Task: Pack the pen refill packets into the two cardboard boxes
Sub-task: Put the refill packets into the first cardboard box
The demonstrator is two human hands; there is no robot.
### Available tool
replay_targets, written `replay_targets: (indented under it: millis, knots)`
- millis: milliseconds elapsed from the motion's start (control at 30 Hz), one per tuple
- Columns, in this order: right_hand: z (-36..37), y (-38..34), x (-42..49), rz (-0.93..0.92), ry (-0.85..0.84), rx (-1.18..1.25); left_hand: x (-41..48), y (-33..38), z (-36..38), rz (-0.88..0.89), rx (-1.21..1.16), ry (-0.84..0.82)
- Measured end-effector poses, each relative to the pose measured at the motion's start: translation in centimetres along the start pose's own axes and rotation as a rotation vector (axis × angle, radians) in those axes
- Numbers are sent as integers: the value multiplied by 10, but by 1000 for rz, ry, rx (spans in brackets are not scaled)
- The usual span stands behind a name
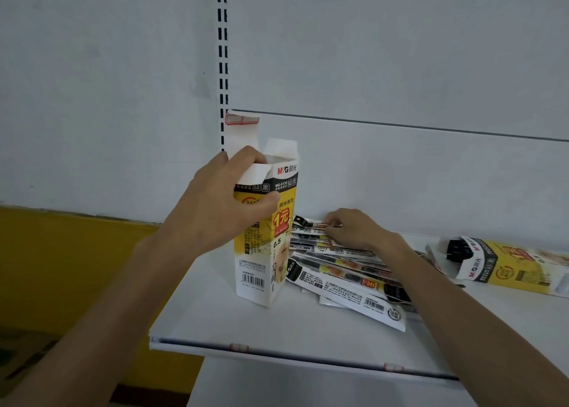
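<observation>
A tall yellow-and-white cardboard box (264, 252) stands upright on the white shelf (277, 329) with its top flaps open. My left hand (215, 209) grips its upper left side, thumb across the front. To its right lies a loose pile of pen refill packets (338, 271), black, white and yellow. My right hand (354, 228) rests on the back of that pile, fingertips pinching the end of a top packet (311, 223). A second box (517, 265) lies on its side at the far right, open end facing left with dark refills showing inside.
The shelf backs onto a white panel wall with a slotted upright (222, 52). The shelf's front edge (277, 349) carries a price rail. A yellow wall (61, 268) and a patterned floor lie lower left.
</observation>
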State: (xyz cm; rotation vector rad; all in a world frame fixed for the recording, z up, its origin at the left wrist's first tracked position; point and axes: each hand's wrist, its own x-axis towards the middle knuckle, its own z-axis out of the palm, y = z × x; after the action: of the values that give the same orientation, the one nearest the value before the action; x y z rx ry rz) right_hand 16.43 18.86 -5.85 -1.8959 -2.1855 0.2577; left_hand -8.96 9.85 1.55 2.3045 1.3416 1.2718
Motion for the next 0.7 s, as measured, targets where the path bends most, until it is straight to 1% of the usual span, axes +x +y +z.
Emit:
replay_targets:
  millis: [67,167,400,600,700]
  knots:
    - [1,0,0,28,-11,14,0,0,-1,-5,2,3]
    - [0,-3,1,44,23,-62,0,0,-2,-5,2,6]
    - [0,-4,7,41,47,-45,-3,3,-1,3,-16,-1]
    - [-3,-6,18,28,-44,-146,0,2,-2,-12,-8,-3]
    - [-4,-5,20,50,-13,-119,-1,2,-1,-11,-7,-1]
